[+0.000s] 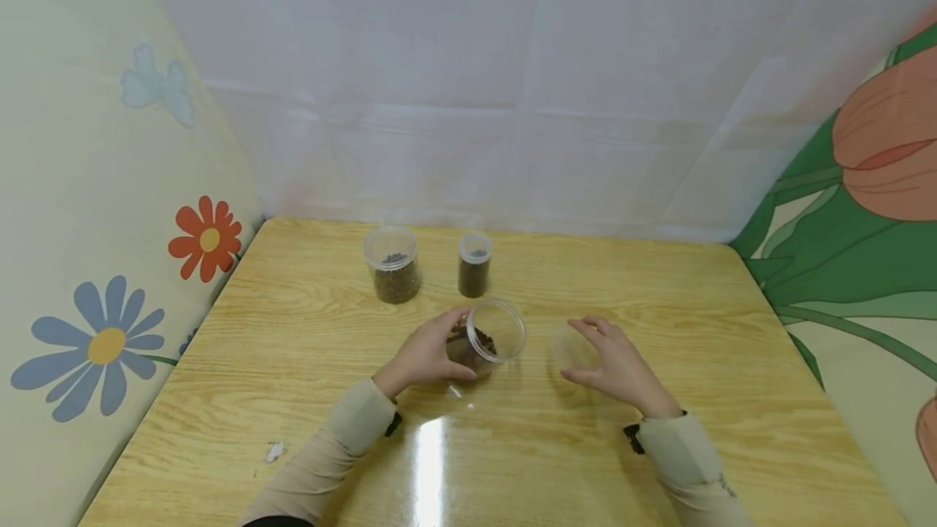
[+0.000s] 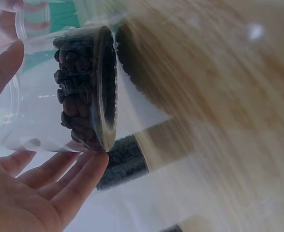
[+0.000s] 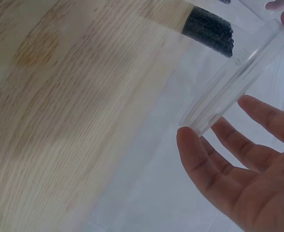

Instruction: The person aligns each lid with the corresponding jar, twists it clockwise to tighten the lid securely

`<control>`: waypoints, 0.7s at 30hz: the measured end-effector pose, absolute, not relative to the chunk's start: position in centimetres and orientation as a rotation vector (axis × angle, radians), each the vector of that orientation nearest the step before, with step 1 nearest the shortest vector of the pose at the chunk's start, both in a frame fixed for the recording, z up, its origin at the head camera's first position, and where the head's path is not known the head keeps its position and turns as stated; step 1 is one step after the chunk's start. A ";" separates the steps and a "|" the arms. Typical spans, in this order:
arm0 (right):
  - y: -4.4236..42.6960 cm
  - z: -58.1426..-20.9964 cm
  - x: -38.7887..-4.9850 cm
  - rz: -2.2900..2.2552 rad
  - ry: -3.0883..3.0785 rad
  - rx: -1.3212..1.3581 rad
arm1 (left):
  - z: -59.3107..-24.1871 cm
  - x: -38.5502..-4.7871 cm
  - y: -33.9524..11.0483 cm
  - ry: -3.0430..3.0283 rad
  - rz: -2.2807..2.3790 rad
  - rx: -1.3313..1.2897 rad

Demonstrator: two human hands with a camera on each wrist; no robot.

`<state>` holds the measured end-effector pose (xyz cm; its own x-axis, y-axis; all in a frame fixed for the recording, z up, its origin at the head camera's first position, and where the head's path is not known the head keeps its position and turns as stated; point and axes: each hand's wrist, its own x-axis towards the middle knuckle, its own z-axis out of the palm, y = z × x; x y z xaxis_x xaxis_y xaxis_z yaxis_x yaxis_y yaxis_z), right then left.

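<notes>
My left hand (image 1: 426, 358) grips a clear jar (image 1: 502, 330) round its side, thumb on one side and fingers on the other. Dark brown beans that look like coffee beans (image 2: 76, 96) lie in its bottom. The jar's mouth has no lid on it. To the right, my right hand (image 1: 618, 368) holds a clear round lid (image 3: 238, 79) by its rim between thumb and fingers. A gap separates lid and jar in the head view.
Behind the held jar stand a wide lidded jar (image 1: 396, 275) and a narrower lidded jar (image 1: 474, 271), both with dark contents. A small white scrap (image 1: 275, 451) lies at the front left of the wooden table (image 1: 732, 332). A white sheet (image 1: 468, 104) hangs behind.
</notes>
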<state>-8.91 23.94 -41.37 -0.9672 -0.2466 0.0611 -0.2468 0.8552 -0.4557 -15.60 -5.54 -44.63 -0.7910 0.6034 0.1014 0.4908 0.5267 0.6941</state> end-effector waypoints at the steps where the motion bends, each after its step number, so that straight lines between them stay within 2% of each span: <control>1: 23.9 -41.4 -8.9 0.741 -3.026 0.402 | -44.6 -15.6 -5.5 2.614 1.107 0.943; 21: 23.9 -40.3 -8.8 0.796 -2.951 0.437 | -43.8 -15.2 -5.0 2.676 0.997 0.954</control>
